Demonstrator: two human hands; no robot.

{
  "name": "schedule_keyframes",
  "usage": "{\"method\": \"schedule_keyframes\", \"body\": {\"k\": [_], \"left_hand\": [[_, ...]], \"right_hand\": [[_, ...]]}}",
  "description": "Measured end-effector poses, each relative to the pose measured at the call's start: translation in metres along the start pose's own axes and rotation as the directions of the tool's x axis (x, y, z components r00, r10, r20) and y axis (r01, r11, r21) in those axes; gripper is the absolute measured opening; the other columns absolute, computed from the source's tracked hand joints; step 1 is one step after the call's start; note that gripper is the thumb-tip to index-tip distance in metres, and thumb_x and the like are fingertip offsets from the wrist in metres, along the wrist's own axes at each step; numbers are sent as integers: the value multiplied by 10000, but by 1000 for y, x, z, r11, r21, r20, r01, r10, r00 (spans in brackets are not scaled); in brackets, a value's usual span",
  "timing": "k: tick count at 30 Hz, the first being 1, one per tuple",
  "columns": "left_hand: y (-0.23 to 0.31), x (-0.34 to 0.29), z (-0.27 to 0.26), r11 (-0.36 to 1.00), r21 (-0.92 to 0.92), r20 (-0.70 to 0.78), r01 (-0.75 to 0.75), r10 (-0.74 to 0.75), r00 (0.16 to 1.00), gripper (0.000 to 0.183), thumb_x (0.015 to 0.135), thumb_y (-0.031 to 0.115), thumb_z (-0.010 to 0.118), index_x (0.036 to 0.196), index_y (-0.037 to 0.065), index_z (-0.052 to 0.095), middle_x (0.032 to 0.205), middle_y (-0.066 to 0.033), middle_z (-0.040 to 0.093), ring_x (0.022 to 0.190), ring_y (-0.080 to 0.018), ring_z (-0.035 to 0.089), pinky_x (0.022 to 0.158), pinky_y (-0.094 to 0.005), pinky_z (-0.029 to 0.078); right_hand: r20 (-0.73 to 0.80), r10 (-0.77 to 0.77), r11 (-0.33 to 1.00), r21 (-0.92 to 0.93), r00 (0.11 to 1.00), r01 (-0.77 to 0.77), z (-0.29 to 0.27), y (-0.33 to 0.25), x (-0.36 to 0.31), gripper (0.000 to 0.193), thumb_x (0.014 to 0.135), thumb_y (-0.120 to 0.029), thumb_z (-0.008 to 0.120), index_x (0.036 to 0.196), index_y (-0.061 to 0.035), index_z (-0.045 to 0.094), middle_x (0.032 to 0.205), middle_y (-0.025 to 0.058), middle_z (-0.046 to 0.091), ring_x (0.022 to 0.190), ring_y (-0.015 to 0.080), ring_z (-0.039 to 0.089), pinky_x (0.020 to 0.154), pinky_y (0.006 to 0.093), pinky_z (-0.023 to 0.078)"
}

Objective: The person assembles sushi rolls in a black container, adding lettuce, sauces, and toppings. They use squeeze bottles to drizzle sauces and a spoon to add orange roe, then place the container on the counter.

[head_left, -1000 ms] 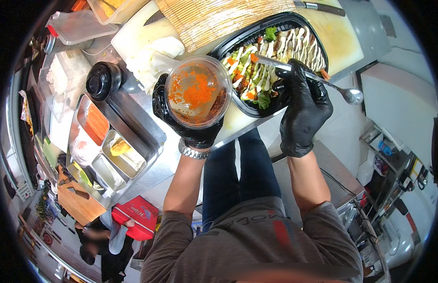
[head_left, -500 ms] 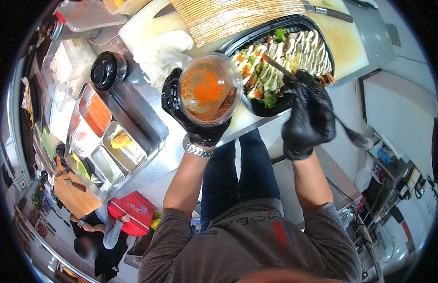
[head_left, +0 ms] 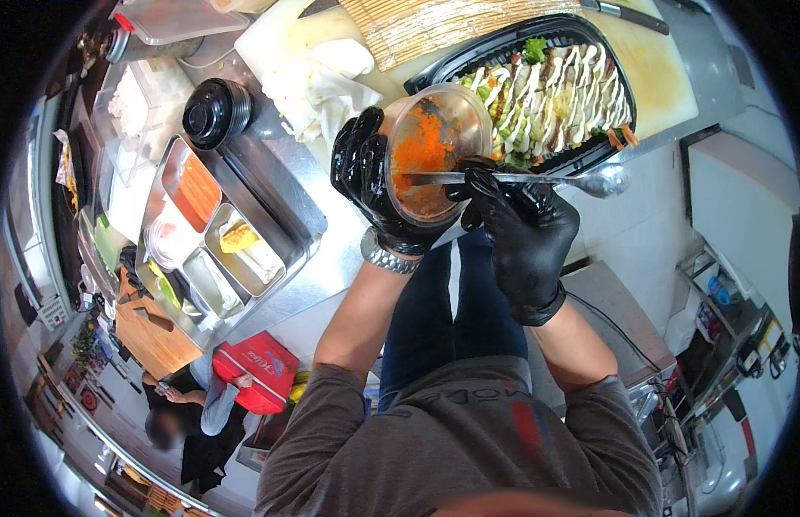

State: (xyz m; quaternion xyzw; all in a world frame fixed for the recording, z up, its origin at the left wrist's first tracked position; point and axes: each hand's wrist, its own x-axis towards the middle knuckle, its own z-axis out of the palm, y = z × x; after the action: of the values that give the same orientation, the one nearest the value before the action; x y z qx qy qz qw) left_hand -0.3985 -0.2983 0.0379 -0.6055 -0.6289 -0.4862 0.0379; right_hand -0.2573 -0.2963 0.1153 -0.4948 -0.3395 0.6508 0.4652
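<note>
My left hand (head_left: 372,177), in a black glove, grips a clear round tub of orange fish roe (head_left: 430,155) from the side, tilted toward me. My right hand (head_left: 516,228), also gloved in black, holds a long metal spoon (head_left: 538,179) by its middle. One end of the spoon lies inside the tub over the roe; the bowl-shaped end sticks out to the right. Just beyond the tub sits a black oval tray (head_left: 620,138) filled with sliced rolls striped with white sauce.
A bamboo rolling mat (head_left: 426,26) and a white cloth (head_left: 318,82) lie on the cutting board. Steel inset pans (head_left: 219,233) with fillings and a black lidded bowl (head_left: 215,112) stand to my left. A seated person (head_left: 189,414) and a red box (head_left: 254,370) are below.
The tub has tipped and come closer to me. My right hand moved left from the tray, turning the spoon level and putting its end into the tub.
</note>
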Motion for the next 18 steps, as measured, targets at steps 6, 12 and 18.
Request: {"method": "schedule_keyframes", "body": {"k": [6, 12, 18], "left_hand": [[-11, -20, 11, 983, -94, 7, 156, -156, 988, 902, 617, 625, 841, 1233, 11, 602, 1168, -196, 637, 1082, -387, 599, 981, -526, 446], [-9, -16, 9, 992, 43, -105, 121, -116, 988, 959, 610, 524, 887, 1322, -2, 516, 1262, -206, 543, 1176, -373, 520, 1018, -505, 386], [-3, -10, 9, 992, 64, -76, 105, -100, 992, 941, 604, 490, 894, 1315, -4, 526, 1242, -199, 567, 1163, -377, 537, 1004, -496, 400]], "right_hand": [[-91, 372, 903, 266, 924, -337, 0, -8, 6, 182, 937, -92, 687, 1064, 35, 716, 741, 88, 691, 527, 104, 564, 448, 228, 367], [-363, -102, 981, 118, 926, 154, -32, -2, 27, 127, 941, -24, 653, 1023, 63, 695, 880, 120, 717, 691, 121, 644, 617, 244, 477], [-56, -723, 573, -605, 689, 552, -48, 18, 53, 135, 865, 57, 710, 998, 39, 712, 1001, 150, 741, 859, 219, 714, 750, 353, 573]]}}
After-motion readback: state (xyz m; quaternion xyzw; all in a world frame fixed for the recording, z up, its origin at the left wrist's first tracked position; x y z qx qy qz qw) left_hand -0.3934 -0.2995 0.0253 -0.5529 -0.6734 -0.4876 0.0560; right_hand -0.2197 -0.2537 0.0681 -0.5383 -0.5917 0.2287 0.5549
